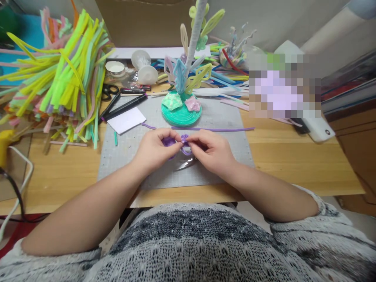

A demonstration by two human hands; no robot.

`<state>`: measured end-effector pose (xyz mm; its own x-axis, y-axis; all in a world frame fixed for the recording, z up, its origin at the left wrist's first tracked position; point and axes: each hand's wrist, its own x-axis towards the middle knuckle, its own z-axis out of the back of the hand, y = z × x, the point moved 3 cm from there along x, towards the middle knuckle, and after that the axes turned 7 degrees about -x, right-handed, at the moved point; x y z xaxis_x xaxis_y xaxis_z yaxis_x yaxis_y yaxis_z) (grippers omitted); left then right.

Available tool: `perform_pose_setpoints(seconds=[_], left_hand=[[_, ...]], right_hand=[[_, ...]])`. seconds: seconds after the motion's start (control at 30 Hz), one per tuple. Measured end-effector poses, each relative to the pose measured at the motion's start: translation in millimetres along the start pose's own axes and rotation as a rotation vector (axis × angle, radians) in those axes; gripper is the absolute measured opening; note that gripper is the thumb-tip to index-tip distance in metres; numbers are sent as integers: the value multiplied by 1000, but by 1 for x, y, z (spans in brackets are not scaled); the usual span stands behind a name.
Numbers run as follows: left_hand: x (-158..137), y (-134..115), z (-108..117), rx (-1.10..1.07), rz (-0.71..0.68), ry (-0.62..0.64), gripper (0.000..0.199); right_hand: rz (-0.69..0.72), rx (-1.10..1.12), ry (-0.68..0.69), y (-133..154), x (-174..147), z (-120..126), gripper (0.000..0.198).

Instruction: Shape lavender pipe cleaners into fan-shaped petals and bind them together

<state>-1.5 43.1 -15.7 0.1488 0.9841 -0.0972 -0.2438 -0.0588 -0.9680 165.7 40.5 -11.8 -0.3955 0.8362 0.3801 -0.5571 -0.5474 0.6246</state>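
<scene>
Between my two hands is a purple pipe cleaner piece (185,139), bent into small loops. My left hand (158,148) pinches it from the left, thumb against index finger. From the right, my right hand (212,150) pinches the same piece with thumb and fingertip. More purple fuzzy coils show behind the left fingers, partly hidden. A shiny metal tool (185,164) lies on the mat under the hands; its kind is not clear. Just beyond the hands, a straight purple pipe cleaner (217,129) and a short purple offcut (148,126) lie on the grey cutting mat (123,168).
A green round base (182,117) with a white-wrapped stem and pipe cleaner shapes stands behind my hands. At left are a big pile of pipe cleaners (70,66), black scissors (109,92), markers (126,107) and a white card (127,120). A hot glue gun (5,147) sits far left.
</scene>
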Motion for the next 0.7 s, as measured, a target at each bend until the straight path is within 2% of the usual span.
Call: perform_pose_setpoints(seconds=[0.27,0.43,0.6,0.7], left_hand=[[0,-2,0,1,-13,-23,14],[-2,-2,-2,90,-14,-14,12],[-3,-6,-3,189,-118,-24,9],[-2,-5,-4,206,-140,-23,9]], right_hand=[[78,-15,0,3,1,0,15],[45,8,53,3,3,-1,5],[14,-17,106,2,3,-1,7],[-1,-7,91,2,1,-2,10]])
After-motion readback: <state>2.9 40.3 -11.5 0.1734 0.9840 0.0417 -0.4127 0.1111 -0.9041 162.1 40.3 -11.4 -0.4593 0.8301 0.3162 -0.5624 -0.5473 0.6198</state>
